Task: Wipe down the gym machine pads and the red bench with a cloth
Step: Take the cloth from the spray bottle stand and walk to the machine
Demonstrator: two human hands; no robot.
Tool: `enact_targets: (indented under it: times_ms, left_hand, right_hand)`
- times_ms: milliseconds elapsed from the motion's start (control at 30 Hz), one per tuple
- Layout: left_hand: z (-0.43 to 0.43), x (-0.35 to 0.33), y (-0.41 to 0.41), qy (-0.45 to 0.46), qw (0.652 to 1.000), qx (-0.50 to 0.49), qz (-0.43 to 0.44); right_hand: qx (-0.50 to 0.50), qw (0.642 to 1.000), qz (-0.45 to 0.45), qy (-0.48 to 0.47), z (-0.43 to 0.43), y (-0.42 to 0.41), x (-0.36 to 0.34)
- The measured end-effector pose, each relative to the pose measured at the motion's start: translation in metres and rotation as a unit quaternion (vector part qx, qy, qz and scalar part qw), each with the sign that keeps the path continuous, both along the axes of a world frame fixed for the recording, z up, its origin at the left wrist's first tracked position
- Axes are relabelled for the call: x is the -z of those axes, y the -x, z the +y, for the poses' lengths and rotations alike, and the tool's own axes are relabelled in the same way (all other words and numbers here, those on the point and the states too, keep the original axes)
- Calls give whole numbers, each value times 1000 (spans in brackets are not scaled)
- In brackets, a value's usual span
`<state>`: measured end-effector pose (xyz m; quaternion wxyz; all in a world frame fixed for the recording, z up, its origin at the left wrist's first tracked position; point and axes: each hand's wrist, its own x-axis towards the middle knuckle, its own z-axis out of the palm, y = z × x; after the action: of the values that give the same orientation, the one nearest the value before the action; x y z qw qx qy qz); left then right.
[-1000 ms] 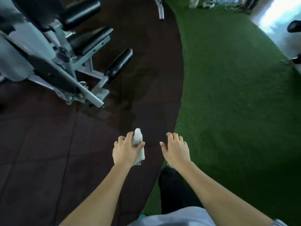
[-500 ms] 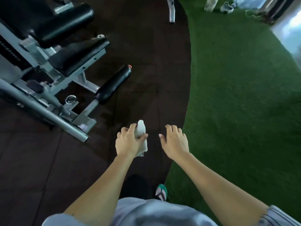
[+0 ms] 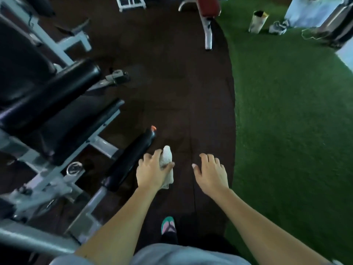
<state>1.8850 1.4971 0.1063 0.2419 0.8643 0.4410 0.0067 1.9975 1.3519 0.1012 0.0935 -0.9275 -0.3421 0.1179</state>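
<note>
My left hand (image 3: 152, 171) grips a bunched white cloth (image 3: 167, 157), held over the dark floor just right of a black roller pad (image 3: 131, 157) on the grey gym machine (image 3: 47, 180). A larger black roller pad (image 3: 47, 100) and a flat black seat pad (image 3: 76, 127) lie further left on the machine. My right hand (image 3: 210, 174) hovers beside the left with fingers spread and nothing in it. The red bench (image 3: 208, 5) stands far ahead at the top edge, only partly in view.
Green turf (image 3: 286, 111) covers the right side; dark rubber flooring (image 3: 172, 83) runs ahead. A pale container (image 3: 257, 22), crumpled items and a metal case sit on the turf at top right. A white frame (image 3: 130, 3) stands at the top. My sandalled foot (image 3: 168, 225) shows below.
The view has moved forward along the dark floor: the machine now sits closer at left and the red bench has come into sight ahead. Both hands keep the same pose.
</note>
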Motion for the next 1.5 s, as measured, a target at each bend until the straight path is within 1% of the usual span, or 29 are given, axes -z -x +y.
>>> enact_targets:
  times_ms: [100,233,400,533,700,867,933,1033,1167,1267,1333,1433,1500]
  left_hand:
    - [51,0,-76,-6,1000,2,11]
    - [103,10,-180,-7,1000,-8,1]
    - [154,15,-300,8,998,-56,6]
    - [198,5,-386,21,994,-104,-10]
    - [271,1,-463,17,991,-130,-5]
    - [377,15,-528,2,986,-164,2]
    - [421,18,-547,-3,984,-177,13]
    - [482,16,-569,-2,977,-215,8]
    - [553,13,-589,17,957,-288,-8]
    - [601,17,-599,36,937,-348,-8]
    - [630,22,-601,43,916,-398,-14]
    - [665,25,-599,52,877,-478,-27]
    - [685,25,-593,47,846,-531,-27]
  right_hand:
    - [15,1000,9,-3,46,-70,-2]
    - [4,1000,6,4,100,-170,8]
    - [-33,999,5,24,162,-302,7]
    - [-74,997,-13,29,227,-398,-1]
    - [-115,993,-9,18,317,-482,-5]
    - [-165,986,-30,18,435,-554,5]
    - [-176,984,-29,22,484,-577,5]
    - [-217,975,-38,22,555,-605,3]
    - [-273,961,-37,22,644,-633,-1]
    - [-336,940,-52,32,711,-646,4]
    - [-388,919,-57,40,755,-649,8]
    - [-456,887,-56,39,815,-646,11]
    - [-511,856,-62,40,851,-637,12]
